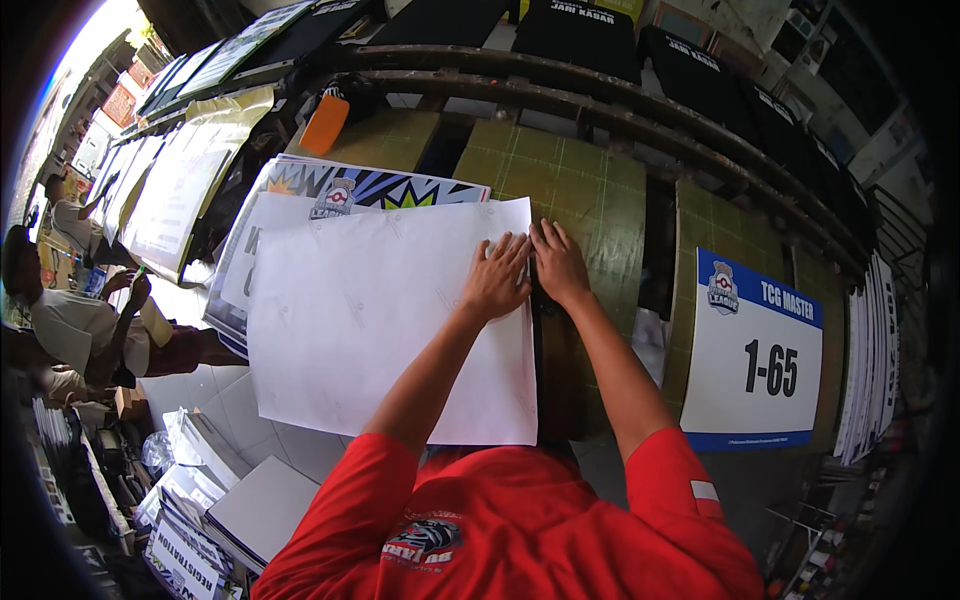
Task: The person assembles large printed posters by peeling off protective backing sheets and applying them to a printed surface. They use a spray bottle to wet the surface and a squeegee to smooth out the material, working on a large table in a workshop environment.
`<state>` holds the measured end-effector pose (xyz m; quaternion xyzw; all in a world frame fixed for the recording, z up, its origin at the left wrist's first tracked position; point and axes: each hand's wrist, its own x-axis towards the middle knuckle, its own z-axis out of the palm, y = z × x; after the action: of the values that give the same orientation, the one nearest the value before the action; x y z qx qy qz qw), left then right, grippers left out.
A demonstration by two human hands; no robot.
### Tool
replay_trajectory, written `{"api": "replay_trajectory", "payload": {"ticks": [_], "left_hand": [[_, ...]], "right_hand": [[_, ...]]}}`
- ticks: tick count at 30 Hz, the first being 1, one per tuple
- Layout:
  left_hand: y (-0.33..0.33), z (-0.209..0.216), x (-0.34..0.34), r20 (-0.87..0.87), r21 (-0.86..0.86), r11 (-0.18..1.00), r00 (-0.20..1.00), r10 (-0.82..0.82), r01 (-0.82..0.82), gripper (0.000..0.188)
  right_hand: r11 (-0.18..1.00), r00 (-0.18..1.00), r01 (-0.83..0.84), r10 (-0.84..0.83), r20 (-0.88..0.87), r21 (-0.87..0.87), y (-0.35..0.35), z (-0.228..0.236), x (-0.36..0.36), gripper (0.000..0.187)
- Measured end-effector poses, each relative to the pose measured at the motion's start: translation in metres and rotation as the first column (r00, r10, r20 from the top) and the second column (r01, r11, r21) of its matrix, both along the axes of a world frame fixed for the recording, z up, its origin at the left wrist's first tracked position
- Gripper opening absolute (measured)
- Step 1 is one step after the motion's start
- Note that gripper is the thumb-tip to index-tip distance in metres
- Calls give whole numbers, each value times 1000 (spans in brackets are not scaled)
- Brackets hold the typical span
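Note:
A large white sheet point(390, 320) lies in front of me, its near edge close to my body. My left hand point(497, 278) rests on its upper right corner, palm down with the fingers stretched out. Just beside it, my right hand point(561, 264) lies with extended fingers at the sheet's right edge, over the green cutting mat point(590, 190). Neither hand grips anything that I can see. Under the white sheet, a stack of printed boards point(410, 193) with yellow, blue and black patterns sticks out at the far and left sides.
A blue and white number sign point(757, 400) lies on the right. An orange flat piece point(324, 125) sits at the back left. Black shirts point(580, 40) line the far rack. People point(85, 325) are at the left. A board stack point(268, 512) stands lower left.

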<state>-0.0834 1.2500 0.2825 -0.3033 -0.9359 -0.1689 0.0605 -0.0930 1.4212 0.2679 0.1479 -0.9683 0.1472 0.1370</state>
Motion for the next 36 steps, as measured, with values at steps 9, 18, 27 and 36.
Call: {"api": "replay_trajectory", "payload": {"ticks": [9,18,27,36], "left_hand": [[0,1,0,17,14,1000,1000,4,-5,71],[0,0,-1,31,8,1000,1000,4,-4,71],[-1,4,0,43,-9,1000,999,-6,6,68],[3,11,-15,4,15,999,999,-38,38,56]], "right_hand": [[999,999,15,-17,-42,-39,1,-4,2,46],[999,999,30,-29,-29,37,2,-7,2,46],[998,999,40,-39,-21,44,3,-13,0,46],[998,998,44,-42,-53,40,3,-17,1,45]]}}
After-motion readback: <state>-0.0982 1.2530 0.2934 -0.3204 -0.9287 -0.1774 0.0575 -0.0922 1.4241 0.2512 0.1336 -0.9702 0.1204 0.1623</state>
